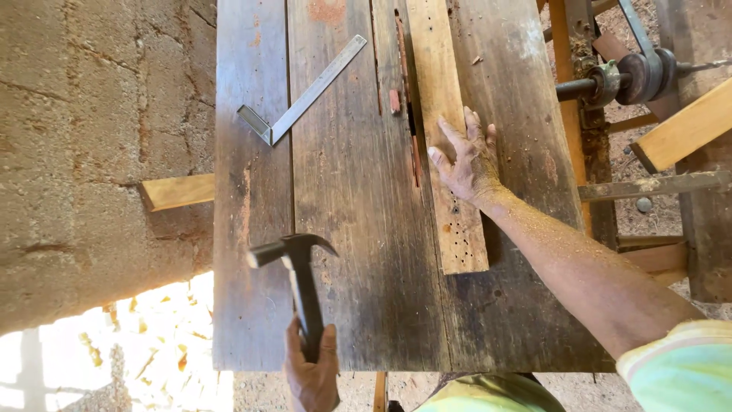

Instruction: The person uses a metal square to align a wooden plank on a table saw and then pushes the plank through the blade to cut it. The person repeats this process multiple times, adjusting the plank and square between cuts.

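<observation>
While my left hand point(311, 374) grips the hammer point(299, 278) at lower centre, head raised over the table point(358, 191), my right hand point(467, 162) lies spread flat on the plank point(448, 137), centre-right. Looks like nailing prep; next needs an aimed strike. Rough grey boards, pale holed plank, metal square point(301, 101) upper left.

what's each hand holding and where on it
Left hand holds a hammer by the lower end of its handle. Right hand holds nothing; it rests flat on a plank.
</observation>
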